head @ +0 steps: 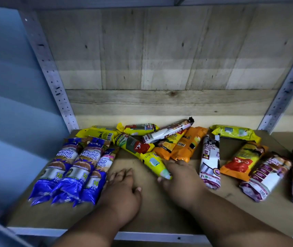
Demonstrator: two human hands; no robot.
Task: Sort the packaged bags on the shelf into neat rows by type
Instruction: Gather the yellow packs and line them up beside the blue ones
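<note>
Head view: the right hand (181, 182) lies over the near end of a yellow-green pack (153, 164), its fingers (173, 165) curled around it with the thumb tip under the pack's end. The left hand (122, 191) rests flat on the shelf (142, 218), fingers relaxed and holding nothing, just right of three blue Singlet Handle packs (71, 168) lined side by side at the left. Behind the hands a loose heap holds three more yellow packs (99, 133), two orange packs (183, 145) and a white pack (167, 131) lying across them. To the right lie a white Draw String pack (210, 161), another orange pack (242, 159), a yellow pack (234, 132) at the back, and two purple-and-white packs (266, 177) near the right edge. Bare board shows along the shelf's front edge, between and beside the forearms.
</note>
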